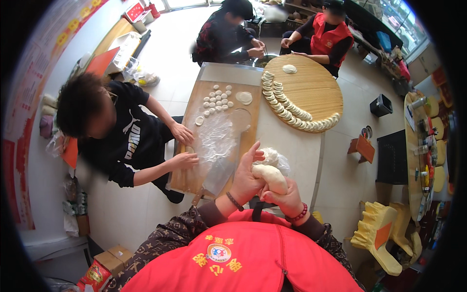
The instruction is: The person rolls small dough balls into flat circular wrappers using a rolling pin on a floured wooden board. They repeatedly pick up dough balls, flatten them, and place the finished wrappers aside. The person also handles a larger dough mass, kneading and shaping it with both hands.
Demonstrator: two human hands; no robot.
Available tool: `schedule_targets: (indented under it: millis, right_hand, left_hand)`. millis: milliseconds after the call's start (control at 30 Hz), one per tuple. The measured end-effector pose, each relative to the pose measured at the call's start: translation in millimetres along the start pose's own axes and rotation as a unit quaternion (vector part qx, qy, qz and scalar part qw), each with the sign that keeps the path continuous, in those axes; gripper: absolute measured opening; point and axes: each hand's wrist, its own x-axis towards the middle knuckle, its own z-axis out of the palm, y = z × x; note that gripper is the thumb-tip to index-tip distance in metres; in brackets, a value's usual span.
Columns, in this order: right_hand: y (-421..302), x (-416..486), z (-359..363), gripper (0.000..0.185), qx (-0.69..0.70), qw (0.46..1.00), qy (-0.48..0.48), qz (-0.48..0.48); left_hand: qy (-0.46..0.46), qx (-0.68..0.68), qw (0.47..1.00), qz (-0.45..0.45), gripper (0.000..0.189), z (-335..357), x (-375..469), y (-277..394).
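A thick bent piece of pale dough (271, 176) is between my hands, above the near edge of the table. My left hand (248, 175) holds its left end, fingers partly raised. My right hand (284, 199) grips its lower end. Behind the dough, a floury mass in a plastic bag (279, 160) lies on the table. To the left, a wooden board (251, 120) bears scattered flour (217, 140), small dough rounds (217, 98) and a stack of flat wrappers (244, 97). A cleaver (215, 182) lies at the board's near edge.
A round woven tray (313, 84) with curved rows of dumplings (292, 116) stands at the table's far right. A co-worker's hands (184, 146) work at the board's left edge. Two people sit beyond the table, near a metal bowl (265, 61). A black bin (381, 106) stands right.
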Motion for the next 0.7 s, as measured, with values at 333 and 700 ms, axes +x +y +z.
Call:
schedule_targets:
  millis: [333, 700]
  right_hand:
    - [-6.7, -0.1, -1.5, 0.029, -0.009, 1.0, -0.008, -0.017]
    - [-12.9, 0.8, -3.3, 0.06, 0.031, 0.987, -0.157, -0.005]
  left_hand:
    - [0.01, -0.028, 0.999, -0.031, 0.064, -7.3, -12.4, 1.9]
    - [-0.059, -0.328, 0.933, -0.137, 0.043, -5.6, -14.5, -23.5]
